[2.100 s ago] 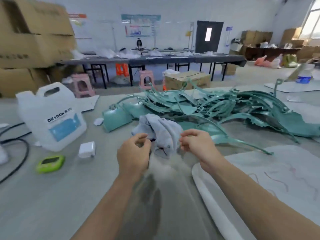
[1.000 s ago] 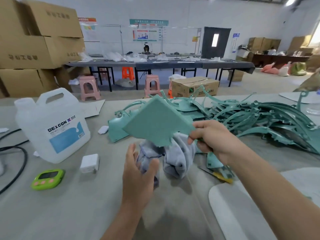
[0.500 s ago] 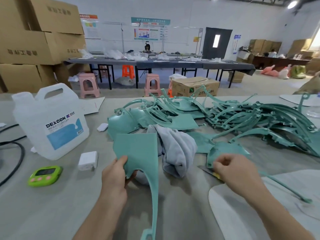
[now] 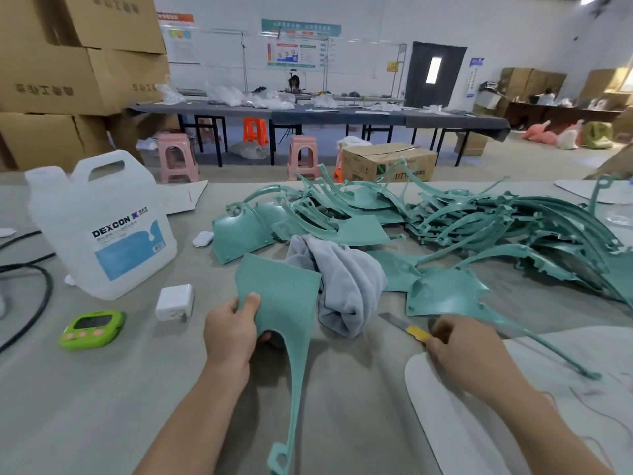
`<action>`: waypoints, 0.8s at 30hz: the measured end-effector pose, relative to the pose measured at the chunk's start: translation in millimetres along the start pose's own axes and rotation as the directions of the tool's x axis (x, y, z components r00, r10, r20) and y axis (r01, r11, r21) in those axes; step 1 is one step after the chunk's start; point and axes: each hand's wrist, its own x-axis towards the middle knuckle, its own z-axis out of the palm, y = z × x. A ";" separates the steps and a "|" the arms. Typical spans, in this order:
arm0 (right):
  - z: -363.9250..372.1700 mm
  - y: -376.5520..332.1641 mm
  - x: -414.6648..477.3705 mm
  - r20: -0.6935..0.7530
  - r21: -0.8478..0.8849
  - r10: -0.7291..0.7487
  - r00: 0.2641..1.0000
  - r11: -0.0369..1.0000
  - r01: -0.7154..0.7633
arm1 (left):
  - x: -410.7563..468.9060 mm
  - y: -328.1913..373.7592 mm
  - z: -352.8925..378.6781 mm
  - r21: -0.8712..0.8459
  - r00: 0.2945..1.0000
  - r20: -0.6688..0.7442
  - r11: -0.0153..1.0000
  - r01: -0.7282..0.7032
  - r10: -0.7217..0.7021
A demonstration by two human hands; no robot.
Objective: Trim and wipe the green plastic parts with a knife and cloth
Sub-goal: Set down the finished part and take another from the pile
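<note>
Probably knife pickup ahead of trimming. On the grey table (image 4: 102, 399), keep the held green part (image 4: 281, 296) steady. Gripped at the near edge of its wide plate by left hand (image 4: 229, 337), thumb on top, fingers curled under, long thin arm trailing toward the camera. Better to move that grip nearer the edge being cut, to stop flex in the thin arm. Right hand (image 4: 469, 354) pinching the yellow handle of the knife (image 4: 404, 325), blade pointing away and left, low at the table, just beside the grey cloth (image 4: 346, 279). Slightly blurred there, so firmness of grip hard to judge. Lift by the handle only, cut away from the left fingers, shave flash in light passes. Leave the cloth within reach for the wipe after.

Counts, big to small:
- one table
- one heap of green parts (image 4: 479, 228), too tangled to count
- one white sheet (image 4: 513, 423)
- one white jug (image 4: 102, 228)
- one held part
- one cloth
- two hands
- one knife
- one green timer (image 4: 92, 329)
- one white adapter block (image 4: 174, 302)
</note>
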 end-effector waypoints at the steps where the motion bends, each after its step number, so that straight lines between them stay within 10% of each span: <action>1: 2.6 0.0 2.5 -0.011 -0.008 0.005 1.000 1.000 -0.005 | -0.3 0.4 0.7 0.001 1.000 0.001 1.000 0.004 -0.004; 8: -9.6 14.8 -2.9 -0.191 0.288 -0.049 0.980 0.952 0.104 | 2.6 2.2 -3.3 -0.049 0.999 -0.011 0.997 0.052 -0.053; 12: -26.4 -11.3 -0.5 -0.288 0.637 -0.046 0.956 0.736 0.228 | 2.6 7.0 -2.9 -0.124 0.989 0.014 0.981 0.150 -0.150; 24: 57.6 -115.8 30.1 -0.168 0.650 -0.378 0.911 0.652 0.391 | 11.1 15.6 -13.1 -0.291 0.916 0.165 0.869 0.400 -0.367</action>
